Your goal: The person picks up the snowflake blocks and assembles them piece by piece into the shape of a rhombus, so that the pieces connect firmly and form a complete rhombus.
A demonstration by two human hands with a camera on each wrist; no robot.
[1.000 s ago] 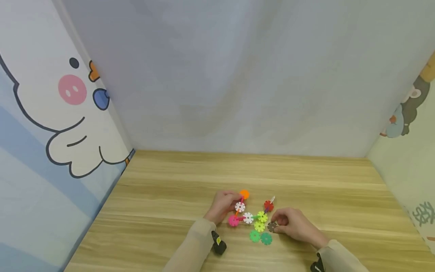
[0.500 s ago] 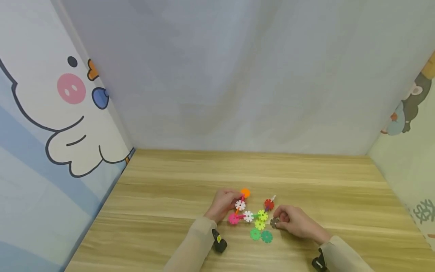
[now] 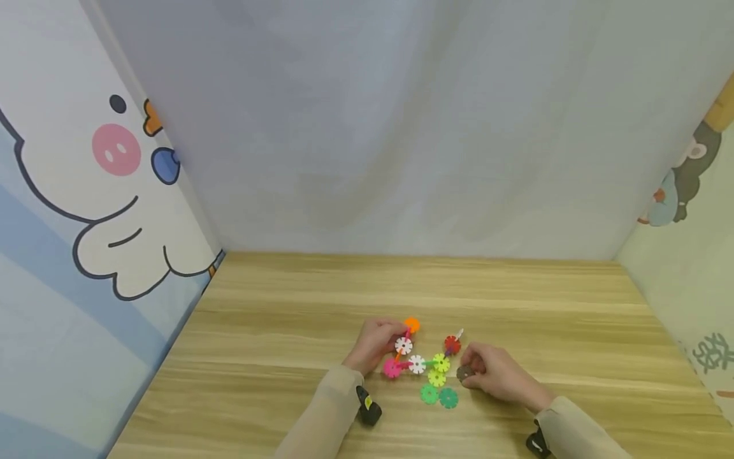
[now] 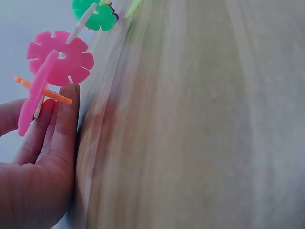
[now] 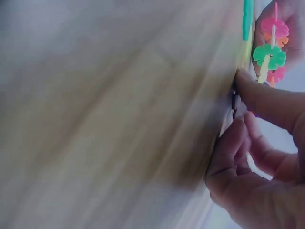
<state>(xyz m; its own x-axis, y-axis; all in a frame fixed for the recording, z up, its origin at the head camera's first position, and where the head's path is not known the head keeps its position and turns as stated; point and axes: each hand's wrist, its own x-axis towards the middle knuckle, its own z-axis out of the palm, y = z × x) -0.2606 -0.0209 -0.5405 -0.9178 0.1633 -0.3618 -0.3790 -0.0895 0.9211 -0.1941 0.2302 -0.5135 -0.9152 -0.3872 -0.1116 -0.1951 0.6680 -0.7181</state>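
A chain of slotted snowflake discs (image 3: 417,364) zigzags across the table, in pink, white, orange, green, yellow and red. At its left end my left hand (image 3: 373,344) grips it. In the left wrist view the fingers lie behind the pink disc (image 4: 62,57) and the orange disc (image 4: 47,91). To the right of the chain, my right hand (image 3: 499,373) pinches a dark brown snowflake disc (image 3: 465,373) low over the table, between thumb and fingers. In the right wrist view that dark disc (image 5: 237,102) is mostly covered by the fingers.
Just in front of the chain lie three loose snowflake discs: yellow (image 3: 437,377), light green (image 3: 429,394) and dark green (image 3: 448,398). The wood-grain table (image 3: 275,306) ends at a pale curtain (image 3: 401,159) behind, with printed cartoon sheets (image 3: 115,191) at both sides.
My right hand has drawn the dark brown disc slightly right and back, apart from the yellow discs, and tilted it. My left hand stays on the chain's left end.
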